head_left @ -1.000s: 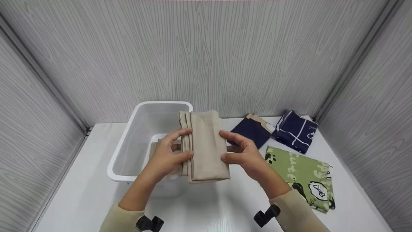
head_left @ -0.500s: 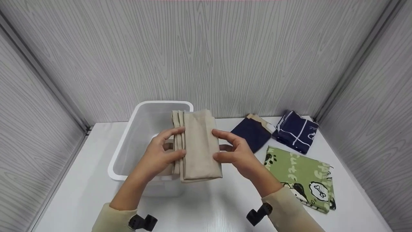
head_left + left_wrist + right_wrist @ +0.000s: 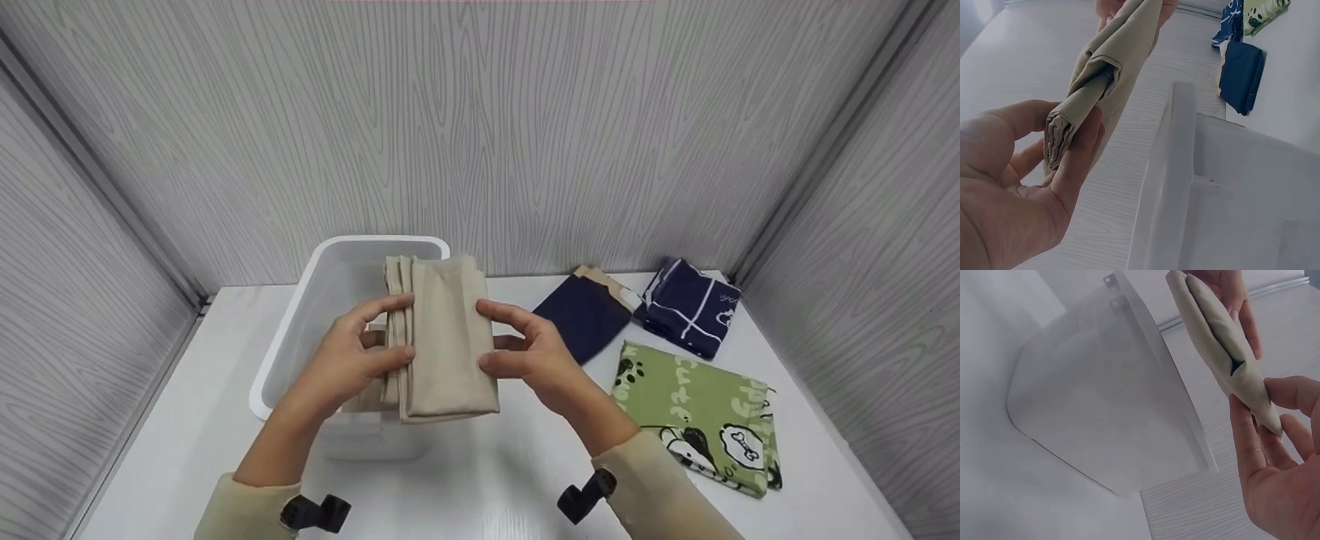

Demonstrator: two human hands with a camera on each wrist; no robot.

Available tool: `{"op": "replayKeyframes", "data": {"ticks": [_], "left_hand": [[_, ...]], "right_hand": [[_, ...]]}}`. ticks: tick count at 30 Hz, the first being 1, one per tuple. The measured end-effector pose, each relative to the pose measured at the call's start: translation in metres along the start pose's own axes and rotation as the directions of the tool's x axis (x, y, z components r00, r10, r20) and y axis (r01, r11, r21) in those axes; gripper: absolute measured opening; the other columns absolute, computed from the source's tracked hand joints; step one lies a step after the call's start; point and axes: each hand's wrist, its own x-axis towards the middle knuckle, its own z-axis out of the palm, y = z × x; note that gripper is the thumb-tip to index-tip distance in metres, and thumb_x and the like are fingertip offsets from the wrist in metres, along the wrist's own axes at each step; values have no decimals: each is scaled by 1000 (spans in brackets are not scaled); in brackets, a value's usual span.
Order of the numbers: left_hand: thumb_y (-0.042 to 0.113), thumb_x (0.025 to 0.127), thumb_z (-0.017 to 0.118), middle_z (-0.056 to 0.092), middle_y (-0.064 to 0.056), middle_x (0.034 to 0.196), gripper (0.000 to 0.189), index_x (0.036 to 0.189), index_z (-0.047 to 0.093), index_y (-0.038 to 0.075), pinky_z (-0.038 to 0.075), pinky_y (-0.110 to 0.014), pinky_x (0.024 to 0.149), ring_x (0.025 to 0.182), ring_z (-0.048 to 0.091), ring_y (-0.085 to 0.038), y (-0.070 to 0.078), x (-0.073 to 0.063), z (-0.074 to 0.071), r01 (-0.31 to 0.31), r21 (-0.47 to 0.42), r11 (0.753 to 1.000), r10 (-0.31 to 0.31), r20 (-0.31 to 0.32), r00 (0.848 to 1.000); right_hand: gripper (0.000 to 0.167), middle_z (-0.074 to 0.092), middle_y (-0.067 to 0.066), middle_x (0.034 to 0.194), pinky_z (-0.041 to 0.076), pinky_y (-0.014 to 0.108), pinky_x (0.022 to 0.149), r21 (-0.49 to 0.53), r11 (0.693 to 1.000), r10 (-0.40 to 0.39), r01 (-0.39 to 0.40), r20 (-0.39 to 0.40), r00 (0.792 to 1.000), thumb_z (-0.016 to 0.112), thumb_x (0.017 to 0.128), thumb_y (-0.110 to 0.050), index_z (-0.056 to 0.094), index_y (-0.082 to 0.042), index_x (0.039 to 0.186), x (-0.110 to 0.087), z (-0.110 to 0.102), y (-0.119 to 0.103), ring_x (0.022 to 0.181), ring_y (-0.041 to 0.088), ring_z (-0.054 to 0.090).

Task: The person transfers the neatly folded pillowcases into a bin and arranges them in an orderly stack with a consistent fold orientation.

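Left hand (image 3: 351, 361): left of centre in the head view, reaching up from the lower left; thumb and fingers pinch the left edge of the folded cloth, two digits showing on the near face and at least one passing behind.
Right hand (image 3: 534, 354): right of centre, angled up from the lower right, pinching the opposite edge in the same way.
Sleeves (image 3: 660, 487): both at the bottom of the frame, each with a black clip (image 3: 589, 496) at the wrist.
Beige cloth (image 3: 450, 341): mid-frame, held up between the hands, long sides nearly upright, overlapping the right part of the white bin (image 3: 382, 239) in the head view.
Shift: compared with one second ago, cloth and hands are farther left in the frame, covering more of the bin; both grips look the same.
Unmoved: the bin, plus the navy cloth (image 3: 581, 315), patterned blue cloth (image 3: 686, 307) and green cloth (image 3: 697, 412) on the right.
Uncovered: more of the green cloth's dog drawing, beside the right sleeve.
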Motion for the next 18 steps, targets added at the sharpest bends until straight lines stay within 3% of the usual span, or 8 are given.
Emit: {"op": "replayKeyframes", "data": {"ticks": [14, 18], "left_hand": [[-1, 85, 71, 42, -15, 143, 69, 148, 46, 10, 59, -36, 76, 105, 65, -25, -6, 2, -14, 20, 4, 1000, -20, 28, 999], [0, 86, 72, 46, -19, 140, 70, 149, 45, 11, 59, -38, 77, 106, 65, -26, -7, 2, -22, 35, 6, 999, -35, 45, 998]], "right_hand": [[76, 43, 12, 148, 57, 38, 84, 22, 1000, 6, -6, 1, 1000, 71, 77, 8, 48, -7, 147, 5, 9, 4, 116, 29, 64], [76, 43, 11, 148, 57, 37, 84, 25, 1000, 10, -10, 4, 1000, 71, 77, 7, 48, -8, 147, 8, 14, 6, 115, 28, 64]]}}
